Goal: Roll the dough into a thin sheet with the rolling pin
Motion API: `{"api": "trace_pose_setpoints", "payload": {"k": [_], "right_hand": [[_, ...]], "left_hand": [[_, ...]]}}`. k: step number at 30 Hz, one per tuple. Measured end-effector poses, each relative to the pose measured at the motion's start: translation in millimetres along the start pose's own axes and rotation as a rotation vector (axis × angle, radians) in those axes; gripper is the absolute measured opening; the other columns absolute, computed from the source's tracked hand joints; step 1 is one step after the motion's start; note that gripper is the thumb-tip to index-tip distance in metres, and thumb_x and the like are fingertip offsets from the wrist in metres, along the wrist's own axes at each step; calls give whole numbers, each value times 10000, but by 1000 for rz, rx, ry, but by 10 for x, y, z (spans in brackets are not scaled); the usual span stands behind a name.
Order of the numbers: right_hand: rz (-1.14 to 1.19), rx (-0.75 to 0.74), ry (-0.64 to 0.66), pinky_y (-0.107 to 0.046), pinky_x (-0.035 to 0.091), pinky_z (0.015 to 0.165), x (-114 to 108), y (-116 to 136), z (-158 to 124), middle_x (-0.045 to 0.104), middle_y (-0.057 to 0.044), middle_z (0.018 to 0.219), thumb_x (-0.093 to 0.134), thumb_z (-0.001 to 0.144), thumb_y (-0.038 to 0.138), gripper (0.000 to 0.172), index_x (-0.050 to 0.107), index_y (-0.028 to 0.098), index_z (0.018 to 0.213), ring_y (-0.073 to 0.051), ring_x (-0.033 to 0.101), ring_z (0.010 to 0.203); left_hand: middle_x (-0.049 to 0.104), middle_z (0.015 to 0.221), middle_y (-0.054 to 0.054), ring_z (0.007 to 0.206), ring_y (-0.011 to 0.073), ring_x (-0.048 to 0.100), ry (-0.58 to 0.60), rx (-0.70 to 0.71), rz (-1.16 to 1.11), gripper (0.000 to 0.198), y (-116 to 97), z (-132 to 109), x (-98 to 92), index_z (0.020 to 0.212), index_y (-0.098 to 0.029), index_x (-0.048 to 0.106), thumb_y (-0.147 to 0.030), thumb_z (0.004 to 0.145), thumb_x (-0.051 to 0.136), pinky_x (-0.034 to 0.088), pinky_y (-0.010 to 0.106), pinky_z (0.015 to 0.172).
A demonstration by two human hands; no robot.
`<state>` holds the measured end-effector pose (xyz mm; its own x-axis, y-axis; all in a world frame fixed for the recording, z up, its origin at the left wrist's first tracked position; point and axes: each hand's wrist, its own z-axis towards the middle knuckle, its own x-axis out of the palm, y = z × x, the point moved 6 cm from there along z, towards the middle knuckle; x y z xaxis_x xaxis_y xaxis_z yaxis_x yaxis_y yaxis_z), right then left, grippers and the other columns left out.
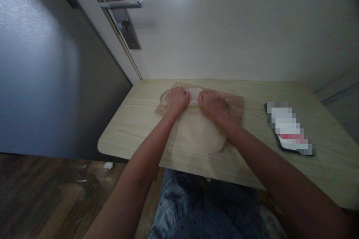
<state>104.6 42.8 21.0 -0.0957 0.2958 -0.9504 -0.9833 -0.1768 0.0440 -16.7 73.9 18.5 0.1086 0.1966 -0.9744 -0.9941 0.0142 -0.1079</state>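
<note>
A flat, pale sheet of dough point(199, 134) lies on a wooden board point(237, 105) on the light wood table point(134, 119). A pale rolling pin point(193, 101) lies across the far end of the dough. My left hand point(177, 99) is curled over the pin's left part. My right hand point(213, 105) is curled over its right part. Both hands press down side by side, and only a short stretch of pin shows between them.
A dark tray or device point(289, 130) with a blurred-out surface lies on the table to the right. A metal ring point(163, 94) sticks out at the board's far left. A door with a lever handle point(120, 5) stands behind the table's left corner.
</note>
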Motion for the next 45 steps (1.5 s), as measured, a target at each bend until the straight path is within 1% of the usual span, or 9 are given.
{"api": "trace_pose_setpoints", "payload": {"k": [4,10,16,23,29,33,38,45], "right_hand": [[10,2,2,-280,327,672,-5,2,8,611,-111,935,228,852,259,394,601,133,877,-186,518,830],[14,8,-2,-287,322,670,-18,1,33,610,-113,923,237,851,268,386,600,140,880,-189,505,823],[17,4,-19,-294,318,654,-17,-7,82,591,-119,932,226,852,271,393,589,132,909,-203,482,834],[21,3,8,-301,324,663,3,-25,166,557,-118,977,218,854,279,390,570,147,960,-215,445,887],[15,2,25,-306,331,645,31,-47,248,535,-122,996,230,843,274,380,557,152,992,-227,442,894],[22,9,30,-312,338,649,46,-62,295,529,-124,1000,246,835,266,365,551,153,1001,-228,443,891],[35,13,38,-322,345,658,73,-81,352,522,-133,999,245,834,259,363,548,147,999,-232,446,889],[38,58,113,-330,360,670,137,-122,464,518,-143,1012,261,833,270,357,540,135,1011,-234,459,899]], "left_hand": [[590,998,120,939,219,522,15,-10,-10,382,-2,4,2,988,-141,565,-297,811,264,390,312,759],[593,973,121,911,231,531,-16,0,-14,366,1,60,26,956,-143,575,-292,804,278,396,322,748],[579,992,114,917,227,520,10,-5,-27,361,12,137,71,963,-154,565,-299,807,273,390,322,753],[563,989,109,923,217,508,-21,-6,-49,335,-6,205,59,968,-164,554,-281,812,281,391,312,752],[540,999,118,932,216,492,1,6,-40,344,-17,260,48,957,-151,552,-285,826,264,391,311,751],[547,968,120,894,211,507,-36,22,-27,331,-16,334,62,911,-134,570,-279,819,286,401,301,724],[551,952,123,884,209,507,-66,40,-23,329,-10,428,107,900,-131,572,-280,821,289,402,299,724],[544,967,123,902,207,498,-26,28,-30,316,-14,500,139,935,-126,558,-252,818,292,393,307,751]]}}
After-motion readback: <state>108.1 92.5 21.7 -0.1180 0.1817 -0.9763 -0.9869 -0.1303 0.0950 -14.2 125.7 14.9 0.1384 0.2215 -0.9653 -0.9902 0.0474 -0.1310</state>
